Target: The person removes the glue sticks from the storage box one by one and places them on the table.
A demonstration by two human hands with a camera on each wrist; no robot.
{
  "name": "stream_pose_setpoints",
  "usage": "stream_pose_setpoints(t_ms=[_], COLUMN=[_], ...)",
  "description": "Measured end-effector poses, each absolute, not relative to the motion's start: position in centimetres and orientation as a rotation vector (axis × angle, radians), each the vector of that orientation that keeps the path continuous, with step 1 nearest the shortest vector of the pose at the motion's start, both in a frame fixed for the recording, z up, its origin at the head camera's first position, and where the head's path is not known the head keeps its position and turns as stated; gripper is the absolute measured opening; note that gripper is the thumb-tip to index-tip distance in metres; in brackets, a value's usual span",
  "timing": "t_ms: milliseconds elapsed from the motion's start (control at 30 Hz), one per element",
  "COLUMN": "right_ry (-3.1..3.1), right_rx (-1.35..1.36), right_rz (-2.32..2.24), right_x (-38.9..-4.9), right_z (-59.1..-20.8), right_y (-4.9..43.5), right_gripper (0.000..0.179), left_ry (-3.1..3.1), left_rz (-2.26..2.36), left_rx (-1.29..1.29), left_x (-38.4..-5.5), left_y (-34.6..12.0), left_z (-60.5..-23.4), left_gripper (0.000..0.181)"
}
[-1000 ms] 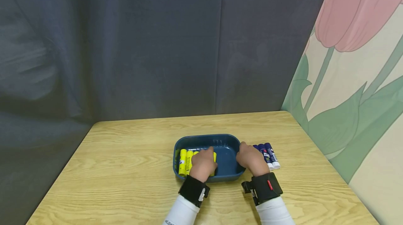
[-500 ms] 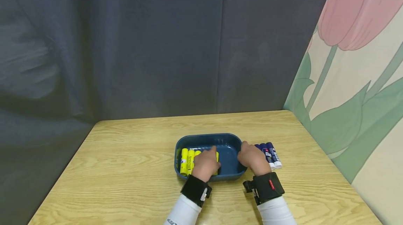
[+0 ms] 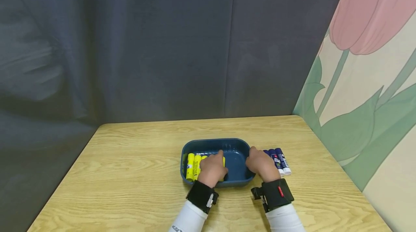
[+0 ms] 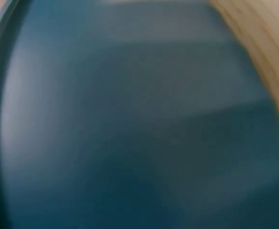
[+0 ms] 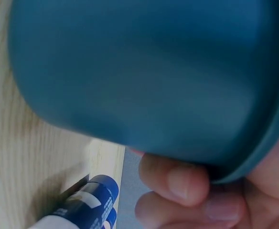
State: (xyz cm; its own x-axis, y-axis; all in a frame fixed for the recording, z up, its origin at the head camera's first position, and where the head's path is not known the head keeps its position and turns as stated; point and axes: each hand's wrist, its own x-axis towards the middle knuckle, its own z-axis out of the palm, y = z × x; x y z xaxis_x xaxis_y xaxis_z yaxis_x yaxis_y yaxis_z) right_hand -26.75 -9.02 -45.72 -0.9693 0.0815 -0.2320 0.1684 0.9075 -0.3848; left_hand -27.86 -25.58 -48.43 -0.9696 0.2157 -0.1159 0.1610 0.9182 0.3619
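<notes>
A dark blue plastic bin (image 3: 235, 165) sits on the table with several yellow glue sticks (image 3: 190, 167) lying side by side in its left part. My left hand (image 3: 212, 169) reaches over these sticks, its fingertips partly hidden. Part of one stick shows beyond its right side. In the left wrist view only the blurred bin wall (image 4: 130, 119) is seen. At the bin's right end, my right hand (image 3: 261, 163) grips the rim, and its curled fingers (image 5: 175, 183) show against the outer wall. Blue glue sticks (image 3: 283, 161) with white ends lie beside it.
The bin rests on a light wood-grain table (image 3: 130, 174). A dark grey curtain (image 3: 162, 44) hangs behind, and a wall with painted tulips (image 3: 367, 116) stands at the right. Black wrist straps (image 3: 277, 194) are on both arms.
The whole scene has shifted slightly rightward in the head view. Both hands keep the same places relative to the bin and the glue sticks.
</notes>
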Motion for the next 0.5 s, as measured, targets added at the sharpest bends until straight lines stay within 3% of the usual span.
stream_pose_setpoints(t_ms=[500], right_ry=[2.886], right_rx=[0.171], right_rz=[-0.6], right_x=[-26.7], right_z=[-45.8], right_y=[-9.0], right_gripper=[0.048], left_ry=[2.964], left_rz=[0.735], left_rx=[0.297], left_x=[-27.7], left_y=[-28.3], left_z=[-46.0], left_gripper=[0.064])
